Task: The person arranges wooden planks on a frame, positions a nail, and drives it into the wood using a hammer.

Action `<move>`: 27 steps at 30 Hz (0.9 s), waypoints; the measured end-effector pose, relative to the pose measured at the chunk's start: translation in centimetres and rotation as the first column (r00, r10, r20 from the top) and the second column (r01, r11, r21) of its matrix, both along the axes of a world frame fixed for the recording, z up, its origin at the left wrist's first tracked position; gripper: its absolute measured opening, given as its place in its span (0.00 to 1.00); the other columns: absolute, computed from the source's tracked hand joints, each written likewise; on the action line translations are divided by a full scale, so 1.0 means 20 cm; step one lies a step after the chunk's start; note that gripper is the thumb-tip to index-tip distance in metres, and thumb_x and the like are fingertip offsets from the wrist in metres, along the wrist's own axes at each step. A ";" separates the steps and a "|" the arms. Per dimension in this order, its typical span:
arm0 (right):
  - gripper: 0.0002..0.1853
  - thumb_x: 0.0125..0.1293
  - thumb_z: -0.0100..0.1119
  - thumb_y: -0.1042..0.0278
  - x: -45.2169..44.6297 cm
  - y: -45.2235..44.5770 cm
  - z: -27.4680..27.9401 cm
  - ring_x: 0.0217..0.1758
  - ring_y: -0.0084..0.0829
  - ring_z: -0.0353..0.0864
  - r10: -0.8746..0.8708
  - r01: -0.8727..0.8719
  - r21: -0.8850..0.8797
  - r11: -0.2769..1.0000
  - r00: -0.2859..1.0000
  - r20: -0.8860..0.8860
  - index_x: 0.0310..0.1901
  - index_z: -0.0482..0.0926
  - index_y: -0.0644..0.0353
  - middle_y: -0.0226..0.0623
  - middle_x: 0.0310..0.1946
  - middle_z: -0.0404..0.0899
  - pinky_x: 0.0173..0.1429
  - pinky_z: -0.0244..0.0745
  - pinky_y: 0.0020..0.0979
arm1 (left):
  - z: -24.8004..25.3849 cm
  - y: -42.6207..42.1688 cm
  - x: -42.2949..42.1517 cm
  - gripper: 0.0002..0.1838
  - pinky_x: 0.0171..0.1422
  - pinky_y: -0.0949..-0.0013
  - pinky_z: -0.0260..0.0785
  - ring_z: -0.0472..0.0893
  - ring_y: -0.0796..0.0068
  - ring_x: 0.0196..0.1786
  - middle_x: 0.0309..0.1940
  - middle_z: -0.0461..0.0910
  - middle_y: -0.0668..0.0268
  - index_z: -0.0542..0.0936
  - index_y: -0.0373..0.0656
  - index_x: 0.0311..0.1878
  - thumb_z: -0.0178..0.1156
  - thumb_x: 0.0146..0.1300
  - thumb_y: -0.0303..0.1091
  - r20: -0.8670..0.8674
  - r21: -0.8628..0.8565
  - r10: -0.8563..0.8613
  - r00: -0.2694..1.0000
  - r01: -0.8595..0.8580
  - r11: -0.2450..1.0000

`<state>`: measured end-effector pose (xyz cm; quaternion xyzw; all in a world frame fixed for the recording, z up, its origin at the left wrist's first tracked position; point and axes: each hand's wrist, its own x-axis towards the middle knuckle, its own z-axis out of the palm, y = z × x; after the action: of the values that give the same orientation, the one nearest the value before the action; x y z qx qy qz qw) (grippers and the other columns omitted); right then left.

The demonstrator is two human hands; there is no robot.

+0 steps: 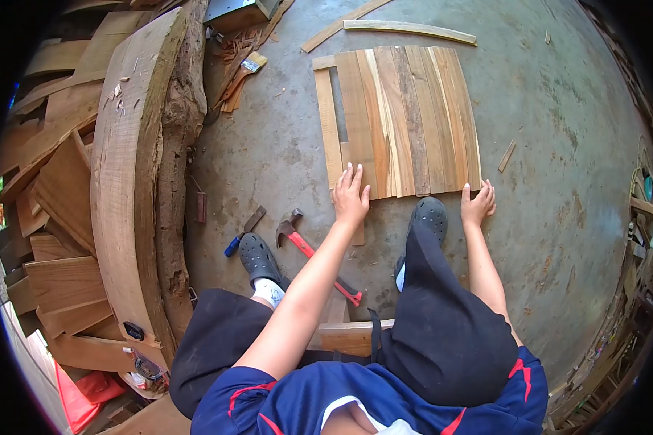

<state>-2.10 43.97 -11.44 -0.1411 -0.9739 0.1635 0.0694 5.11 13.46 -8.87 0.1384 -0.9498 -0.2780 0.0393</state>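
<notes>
Well in from the right edge of the concrete floor [559,268], the slatted panel [416,119] seemed to need even pressure, the left hand [350,199] unclenched on its near-left corner, the right hand [477,206] curled at near-right, grip unclear.

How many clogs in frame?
2: the left clog, beside the hammer, and the right clog, at the near edge of the slat panel. Others could be hidden in the clutter.

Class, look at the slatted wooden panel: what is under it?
Grey floor shows through the gap near the left edge of the panel. Beneath the slats themselves, everything is covered, so the picture cannot tell.
</notes>
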 end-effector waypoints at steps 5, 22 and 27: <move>0.28 0.55 0.55 0.47 0.02 -0.02 0.03 0.69 0.40 0.51 -0.004 0.002 0.036 0.999 0.999 0.041 0.53 0.66 0.56 0.35 0.61 0.62 0.65 0.39 0.58 | 0.02 -0.05 0.01 0.30 0.63 0.56 0.58 0.65 0.59 0.63 0.64 0.62 0.58 0.66 0.51 0.63 0.59 0.55 0.37 0.019 0.009 -0.030 0.999 0.030 0.999; 0.29 0.54 0.54 0.52 0.00 -0.08 0.03 0.68 0.43 0.52 -0.067 0.066 0.013 0.998 0.997 0.038 0.53 0.64 0.64 0.43 0.61 0.61 0.67 0.43 0.52 | 0.03 -0.07 -0.04 0.22 0.56 0.58 0.65 0.71 0.59 0.54 0.51 0.73 0.60 0.76 0.48 0.52 0.64 0.51 0.36 -0.050 0.057 0.044 0.998 -0.041 0.998; 0.29 0.55 0.53 0.52 0.01 -0.08 0.03 0.69 0.45 0.51 -0.055 0.054 0.031 0.998 0.998 0.035 0.53 0.64 0.64 0.43 0.62 0.60 0.66 0.43 0.53 | 0.04 -0.06 -0.12 0.14 0.43 0.65 0.69 0.77 0.67 0.37 0.34 0.79 0.62 0.77 0.44 0.42 0.64 0.52 0.36 0.053 0.223 0.257 0.965 -0.263 0.939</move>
<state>-1.87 42.40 -10.91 -0.1696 -0.9731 0.1442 0.0585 2.78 12.33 -7.97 0.2693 -0.8854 -0.3757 0.0485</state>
